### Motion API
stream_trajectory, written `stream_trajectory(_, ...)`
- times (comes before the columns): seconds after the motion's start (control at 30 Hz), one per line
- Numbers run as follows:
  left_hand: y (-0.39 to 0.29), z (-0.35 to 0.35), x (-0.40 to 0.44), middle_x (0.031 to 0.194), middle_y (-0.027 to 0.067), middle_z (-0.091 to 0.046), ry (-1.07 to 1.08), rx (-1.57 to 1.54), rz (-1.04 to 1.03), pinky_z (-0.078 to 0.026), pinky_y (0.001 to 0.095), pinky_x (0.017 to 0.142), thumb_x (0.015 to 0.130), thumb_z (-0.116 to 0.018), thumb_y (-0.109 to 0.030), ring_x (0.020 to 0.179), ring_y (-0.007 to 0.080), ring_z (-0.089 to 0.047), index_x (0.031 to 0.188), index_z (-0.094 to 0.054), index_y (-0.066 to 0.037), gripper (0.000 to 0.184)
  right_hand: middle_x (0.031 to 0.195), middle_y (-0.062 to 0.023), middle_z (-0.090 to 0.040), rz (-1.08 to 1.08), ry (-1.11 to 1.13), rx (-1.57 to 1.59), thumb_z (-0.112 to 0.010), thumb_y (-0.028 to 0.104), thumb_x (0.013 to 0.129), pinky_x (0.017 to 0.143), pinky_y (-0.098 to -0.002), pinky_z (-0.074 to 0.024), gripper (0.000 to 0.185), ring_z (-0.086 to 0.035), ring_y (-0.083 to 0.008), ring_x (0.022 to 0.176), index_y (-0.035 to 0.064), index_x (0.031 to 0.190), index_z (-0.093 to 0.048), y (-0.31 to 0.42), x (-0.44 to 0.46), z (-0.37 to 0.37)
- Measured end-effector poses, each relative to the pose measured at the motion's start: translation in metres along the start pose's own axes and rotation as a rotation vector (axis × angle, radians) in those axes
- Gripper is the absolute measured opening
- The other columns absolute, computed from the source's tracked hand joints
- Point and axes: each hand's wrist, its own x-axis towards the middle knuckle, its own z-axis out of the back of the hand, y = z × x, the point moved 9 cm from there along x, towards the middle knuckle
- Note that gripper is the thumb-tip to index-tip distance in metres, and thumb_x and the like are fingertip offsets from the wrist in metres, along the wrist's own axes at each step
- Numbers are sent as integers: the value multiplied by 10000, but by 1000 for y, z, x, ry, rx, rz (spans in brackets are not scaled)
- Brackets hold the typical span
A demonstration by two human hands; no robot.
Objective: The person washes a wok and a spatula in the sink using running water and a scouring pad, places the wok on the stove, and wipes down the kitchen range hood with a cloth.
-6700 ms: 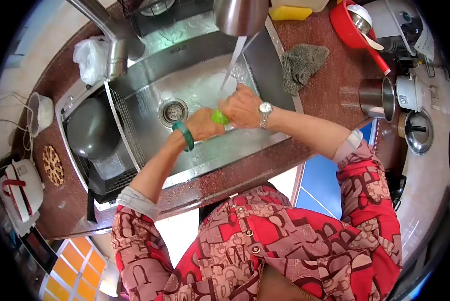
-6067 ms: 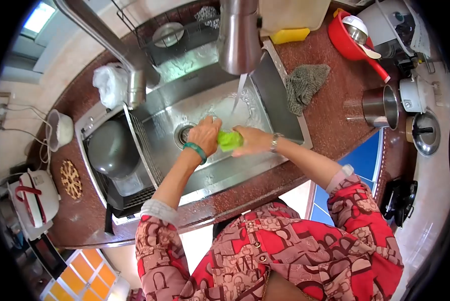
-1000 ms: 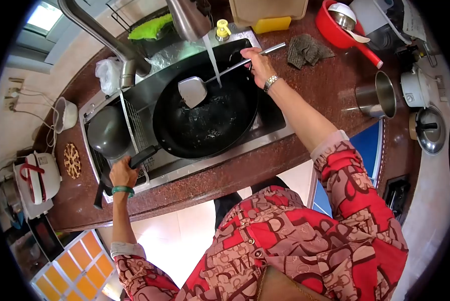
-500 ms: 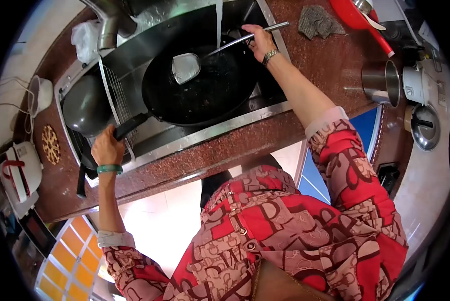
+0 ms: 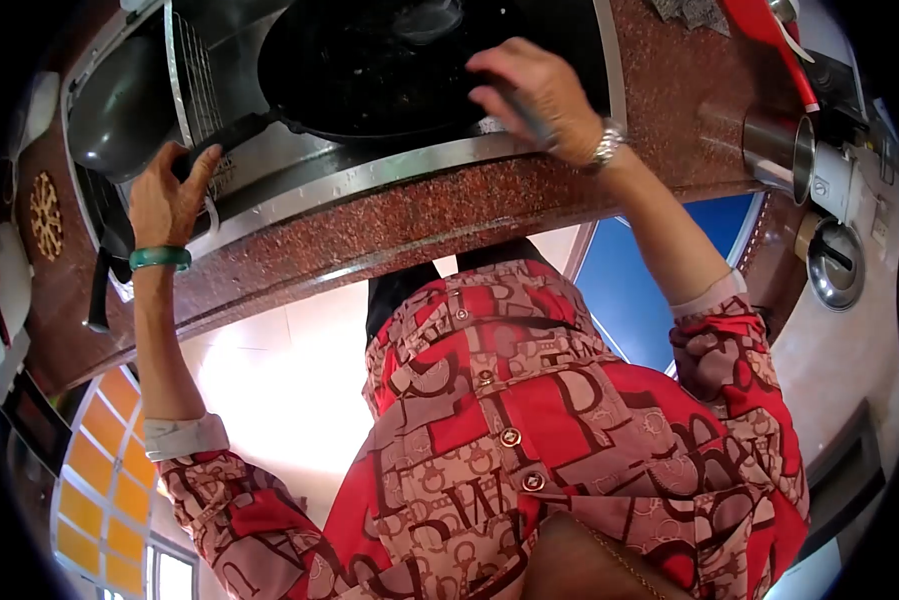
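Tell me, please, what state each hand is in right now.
Left hand: closed, holding the pan by its black handle.
Right hand: closed around a grey handle; the picture is blurred there.

Black pan (image 5: 354,85) cropped; right hand (image 5: 549,100) blurred

Top edge cuts off the far part of the black pan; a pale patch (image 5: 431,18) inside it is indistinct, and whether it is water or metal cannot be told; the right hand smears at the fingers; the grey shaft (image 5: 531,122) in its grip is blurred, its ends unclear; the left hand (image 5: 167,197) hides the end of the pan handle (image 5: 234,133); top edge also crops the grey cloth (image 5: 694,11) and the red pan (image 5: 786,66); the white appliance (image 5: 9,285) fades into darkness at left.
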Motion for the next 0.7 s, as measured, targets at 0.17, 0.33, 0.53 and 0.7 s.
stream_trajectory(0.17, 0, -7, -4, 608, 105, -550, 26, -175, 100, -425, 340, 531, 771, -630, -392, 563, 193, -545, 1067, -482, -109, 436, 840, -86, -569, -55, 203, -2, -635, 141, 681, 622, -380, -474, 256, -596, -274, 755, 135, 933, -594, 39, 17, -36)
stream_trajectory(0.33, 0, -2, -5, 733, 168, -608, -54, -133, 92, -457, 398, 609, 738, -635, -398, 687, 344, -605, 927, -483, -80, 400, 877, -73, -572, 4, 364, -14, -532, 114, 705, 687, -397, -412, 196, -576, -251, 833, 152, 886, -598, 55, 24, -59)
stream_trajectory(0.53, -16, 12, -10, 734, 168, -608, -70, -48, 131, -451, 426, 622, 714, -649, -392, 711, 369, -588, 836, -505, -47, 393, 789, -102, -586, -74, -81, 149, -584, 99, 702, 625, -353, -463, 175, -580, -270, 719, 67, 871, -616, 1, 30, 19)
stream_trajectory(0.7, -21, 17, -7, 705, 167, -602, -75, -27, 159, -445, 432, 609, 709, -658, -383, 689, 371, -584, 808, -507, -48, 380, 741, -181, -617, -467, -483, 157, -552, 219, 767, 634, -378, -476, 204, -603, -334, 707, 38, 808, -637, -132, 73, 115)
